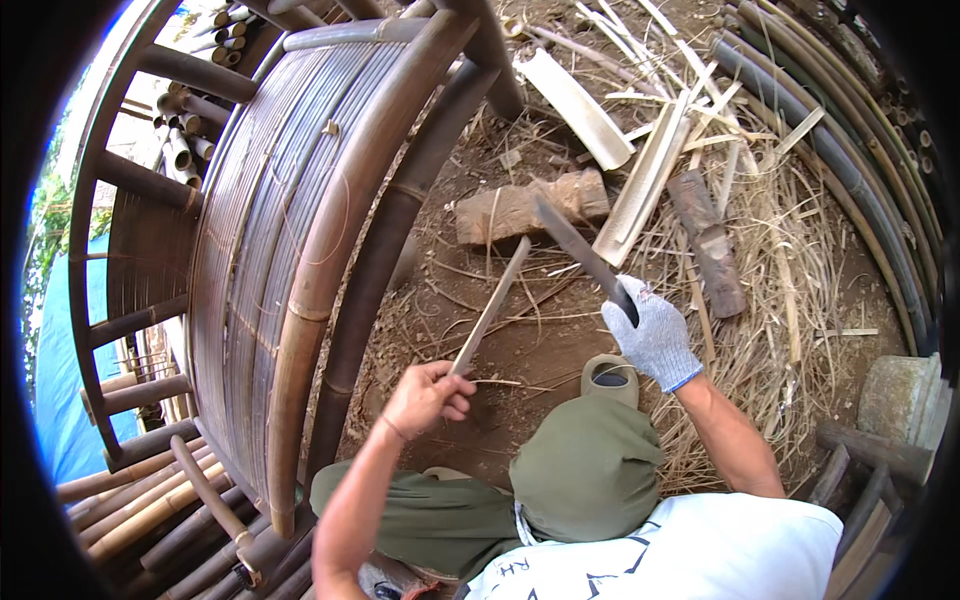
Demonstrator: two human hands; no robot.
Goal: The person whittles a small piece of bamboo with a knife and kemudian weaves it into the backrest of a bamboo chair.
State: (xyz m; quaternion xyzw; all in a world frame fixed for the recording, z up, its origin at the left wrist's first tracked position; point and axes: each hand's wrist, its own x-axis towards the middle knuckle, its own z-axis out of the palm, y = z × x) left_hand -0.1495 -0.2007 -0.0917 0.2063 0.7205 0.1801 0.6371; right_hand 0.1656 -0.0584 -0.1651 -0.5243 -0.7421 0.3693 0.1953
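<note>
Gripping a thin bamboo strip (490,305) upright over the dirt floor (520,350), the bare left hand (428,397) pinches its lower end; the gloved right hand (655,335) wraps a dark blade (580,255), seemingly just clear of the strip.

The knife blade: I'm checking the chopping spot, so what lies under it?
Under the knife blade held in the gloved right hand lie a wood block, bare dirt and dry bamboo shavings. The part of the ground directly beneath the blade is covered.

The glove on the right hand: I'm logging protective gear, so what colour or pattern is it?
The glove is speckled grey-white knit with a blue cuff edge, seen in the head view.
</note>
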